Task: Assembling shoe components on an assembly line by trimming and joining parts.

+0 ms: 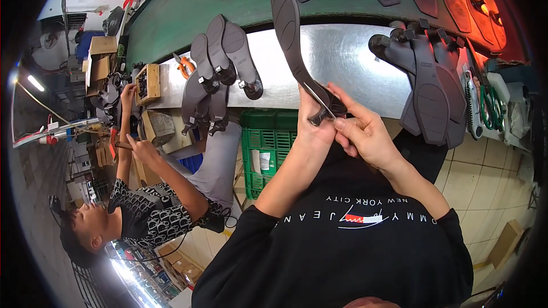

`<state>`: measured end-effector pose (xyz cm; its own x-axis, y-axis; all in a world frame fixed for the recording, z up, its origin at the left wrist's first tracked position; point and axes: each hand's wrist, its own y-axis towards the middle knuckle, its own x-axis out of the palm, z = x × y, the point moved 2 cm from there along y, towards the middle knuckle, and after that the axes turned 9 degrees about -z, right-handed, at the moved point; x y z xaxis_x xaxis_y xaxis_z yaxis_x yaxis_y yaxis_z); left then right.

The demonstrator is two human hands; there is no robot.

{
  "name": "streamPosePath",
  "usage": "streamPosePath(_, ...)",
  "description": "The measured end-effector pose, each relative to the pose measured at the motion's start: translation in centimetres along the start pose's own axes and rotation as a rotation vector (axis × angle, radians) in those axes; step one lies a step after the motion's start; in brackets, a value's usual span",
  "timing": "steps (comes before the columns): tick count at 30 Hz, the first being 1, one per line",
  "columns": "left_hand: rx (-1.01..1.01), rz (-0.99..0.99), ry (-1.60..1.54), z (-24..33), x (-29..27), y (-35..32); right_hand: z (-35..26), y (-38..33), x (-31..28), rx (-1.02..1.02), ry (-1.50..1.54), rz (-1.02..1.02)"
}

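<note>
A dark shoe sole (287,23) with a heel stands nearly upright before me, its toe end pointing away. My left hand (315,121) is closed round its heel end from beneath. My right hand (361,130) pinches a thin pale rod (317,98) that lies along the sole near the heel. The rod's near end is hidden between the fingers. Close to the right hand, several dark soles (431,100) lie in a stack over the metal table's edge. Left of my hands is another group of heeled soles (217,60).
A metal table (342,51) runs across, with a green conveyor belt (194,8) behind it carrying soles under red light at right. Orange-handled pliers (185,66), green-handled scissors (490,102) and a green crate (251,154) are nearby. A co-worker (165,194) sits at left, reaching toward a wooden box (149,84).
</note>
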<state>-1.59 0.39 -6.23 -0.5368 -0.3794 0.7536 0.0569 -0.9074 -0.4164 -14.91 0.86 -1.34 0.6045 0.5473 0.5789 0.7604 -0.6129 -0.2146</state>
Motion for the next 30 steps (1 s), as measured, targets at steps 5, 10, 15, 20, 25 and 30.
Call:
streamPosePath(5,-0.065,0.033,-0.207,-0.5,0.0,0.5,0.0,0.6,-0.9,0.008,-0.023,0.044)
streamPosePath(10,-0.127,0.242,-0.237,-0.1,2.7,-0.5,-0.2,0.9,-1.8,0.054,-0.062,0.043)
streamPosePath(15,0.043,-0.218,-0.126,0.8,3.1,-0.1,-1.4,0.1,-1.4,-0.001,-0.099,0.121)
streamPosePath(20,0.219,-0.128,0.407,1.9,4.3,-1.0,-2.7,-1.3,-2.8,-0.137,-0.168,0.142)
streamPosePath(25,0.210,-0.232,0.426,1.8,6.0,-1.2,-4.6,-2.6,-2.6,-0.259,-0.262,0.149)
streamPosePath(30,0.136,-0.176,0.489,1.2,6.3,-1.2,-4.3,-3.3,-1.2,-0.208,-0.240,0.102)
